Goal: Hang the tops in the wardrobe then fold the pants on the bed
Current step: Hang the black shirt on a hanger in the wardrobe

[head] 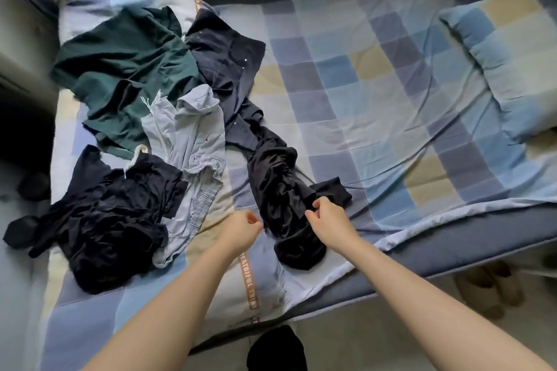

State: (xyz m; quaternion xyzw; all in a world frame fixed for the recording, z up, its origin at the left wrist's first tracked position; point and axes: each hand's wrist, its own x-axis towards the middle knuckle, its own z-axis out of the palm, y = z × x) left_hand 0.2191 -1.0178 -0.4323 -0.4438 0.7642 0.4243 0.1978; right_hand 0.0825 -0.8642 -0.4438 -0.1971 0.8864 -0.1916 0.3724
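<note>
Head view. Your right hand (327, 217) pinches a fold of the crumpled black garment (281, 190) near the front edge of the bed (452, 238); thumb and curled fingers close on the cloth. Your left hand (241, 227) sits just beside the same garment on its left, fingers curled inward; whether it actually has hold of the fabric edge cannot be told from this angle.

The black garment lies in a long rumpled strip running from the bed's middle toward you, its near end bunched at the mattress edge (type of garment not clear in this state).

Further left on the checked sheet (346, 93):
- a dark green garment (126, 69), spread loosely, toward the far left;
- a navy garment (226, 60) just right of the green one, its lower part meeting the black strip;
- light grey pants (190, 141) with an elastic waistband, lying between the green piece and a black heap;
- that black heap (114, 214) of cloth at the near left, partly over the grey pants.

A pillow (506, 69) in matching check lies at the right side.
</note>
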